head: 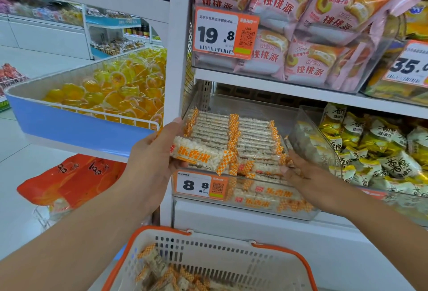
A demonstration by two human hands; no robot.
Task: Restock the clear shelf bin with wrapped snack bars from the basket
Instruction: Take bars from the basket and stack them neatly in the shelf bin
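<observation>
The clear shelf bin (pixel 301 215) sits on the lower shelf, filled with rows of wrapped puffed-rice snack bars (pixel 252 133) with orange checked ends. My left hand (pixel 150 163) grips a snack bar (pixel 196 155) at the bin's front left corner, label facing me. My right hand (pixel 294 170) reaches into the bin's front right, its fingers lying on the bars there. Below, the white basket (pixel 231 260) with orange handles holds several more bars (pixel 162 272).
A price tag reading 8.8 (pixel 199 185) hangs on the bin front. A clear bin of yellow-and-white packets (pixel 382 151) stands to the right, pink cake bags (pixel 301 35) fill the shelf above. A blue tray of yellow jelly cups (pixel 104 96) lies left, orange bags (pixel 69 179) below it.
</observation>
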